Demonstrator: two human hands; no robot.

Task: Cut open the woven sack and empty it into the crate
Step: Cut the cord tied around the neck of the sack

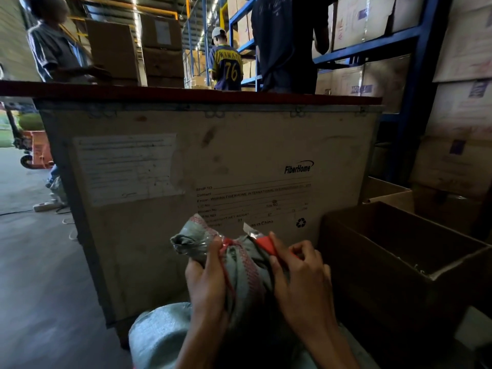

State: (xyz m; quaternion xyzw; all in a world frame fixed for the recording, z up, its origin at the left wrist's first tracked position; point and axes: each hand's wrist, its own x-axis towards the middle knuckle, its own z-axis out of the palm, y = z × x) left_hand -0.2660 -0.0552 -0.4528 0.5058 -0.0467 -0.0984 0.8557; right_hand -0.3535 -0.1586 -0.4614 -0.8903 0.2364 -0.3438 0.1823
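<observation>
A grey-green woven sack [159, 334] stands at the bottom centre, its neck bunched and tied with red string [228, 245]. My left hand [210, 286] grips the neck just below the tie. My right hand [300, 278] holds a red utility knife [262, 242], its short blade pointing up and left beside the tied neck. A big plywood crate [239, 155] with a dark red top edge and FiberHome print stands right behind the sack.
An open cardboard box [399, 251] sits on the floor to the right, more boxes and blue shelving [415, 75] behind it. Three people stand beyond the crate. Bare concrete floor [34, 275] lies to the left, with an orange pallet jack [37, 150] further back.
</observation>
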